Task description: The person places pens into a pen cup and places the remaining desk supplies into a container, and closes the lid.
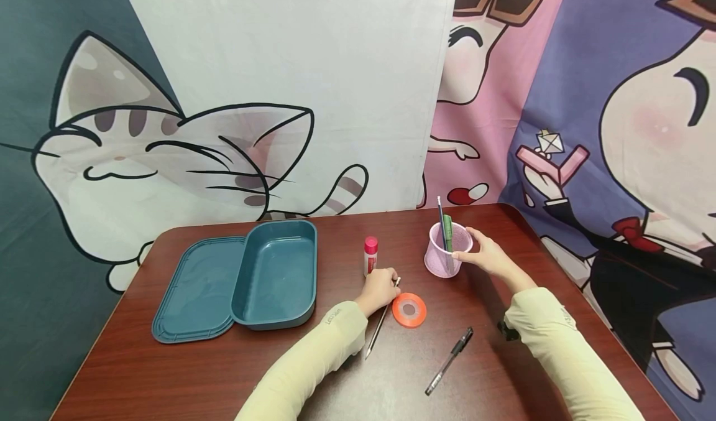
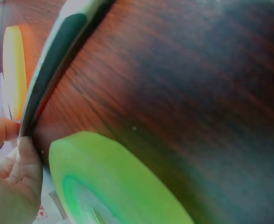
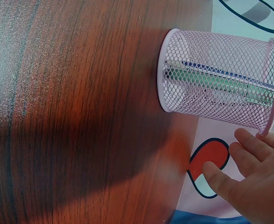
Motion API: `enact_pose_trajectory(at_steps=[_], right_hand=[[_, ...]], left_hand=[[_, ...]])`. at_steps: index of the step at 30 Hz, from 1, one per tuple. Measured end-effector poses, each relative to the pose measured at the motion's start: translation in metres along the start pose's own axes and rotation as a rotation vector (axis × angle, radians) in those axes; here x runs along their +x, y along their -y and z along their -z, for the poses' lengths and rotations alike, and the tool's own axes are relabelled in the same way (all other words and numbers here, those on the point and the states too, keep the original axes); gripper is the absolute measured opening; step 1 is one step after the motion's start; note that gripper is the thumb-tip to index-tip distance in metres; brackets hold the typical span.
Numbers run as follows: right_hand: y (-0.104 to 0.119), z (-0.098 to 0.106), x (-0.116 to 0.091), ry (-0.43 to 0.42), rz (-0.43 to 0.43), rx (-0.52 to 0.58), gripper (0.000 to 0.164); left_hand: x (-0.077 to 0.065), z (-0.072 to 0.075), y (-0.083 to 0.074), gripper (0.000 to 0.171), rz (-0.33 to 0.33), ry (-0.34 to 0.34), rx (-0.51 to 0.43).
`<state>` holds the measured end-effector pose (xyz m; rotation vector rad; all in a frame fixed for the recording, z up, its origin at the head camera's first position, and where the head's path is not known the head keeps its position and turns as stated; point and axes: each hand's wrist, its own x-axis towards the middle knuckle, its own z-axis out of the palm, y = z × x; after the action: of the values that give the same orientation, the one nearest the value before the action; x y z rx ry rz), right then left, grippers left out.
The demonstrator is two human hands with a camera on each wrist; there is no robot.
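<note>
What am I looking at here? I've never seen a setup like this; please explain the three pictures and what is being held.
There is no machine: each grip is a person's bare hand. The wide picture comes from a camera worn on the head, looking forward and down; the two close ones come from cameras on the left and right wrists. On the table are an open box, a lid, a glue stick, orange tape and a black pen. The left grip pinches a pencil. The right grip holds the rim of a pink mesh cup, which contains a green pen and a thin stick.
</note>
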<state>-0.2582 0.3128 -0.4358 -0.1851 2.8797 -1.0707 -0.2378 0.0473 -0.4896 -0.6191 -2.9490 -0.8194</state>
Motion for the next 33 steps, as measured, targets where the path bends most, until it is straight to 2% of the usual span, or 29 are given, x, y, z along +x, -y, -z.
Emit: enact_pose_trajectory(at_steps=[6, 10, 20, 26, 33], right_hand=[[0.0, 0.001, 0.0, 0.001, -0.006, 0.001, 0.085], [0.0, 0.001, 0.0, 0.005, -0.004, 0.003, 0.085], [-0.002, 0.001, 0.0, 0.016, -0.008, -0.008, 0.086], [-0.001, 0.0, 0.0, 0.012, -0.001, -0.002, 0.085], [0.0, 0.001, 0.0, 0.007, 0.001, 0.007, 0.085]], left_hand=[[0.003, 0.002, 0.0, 0.011, -0.002, 0.028, 0.015], [0.006, 0.006, -0.002, 0.011, -0.031, 0.04, 0.038], [0.015, 0.028, -0.023, 0.014, -0.059, 0.058, 0.016], [0.021, 0.041, -0.037, 0.018, -0.068, 0.04, -0.051], [0.031, 0.058, -0.05, 0.02, -0.044, 0.035, -0.155]])
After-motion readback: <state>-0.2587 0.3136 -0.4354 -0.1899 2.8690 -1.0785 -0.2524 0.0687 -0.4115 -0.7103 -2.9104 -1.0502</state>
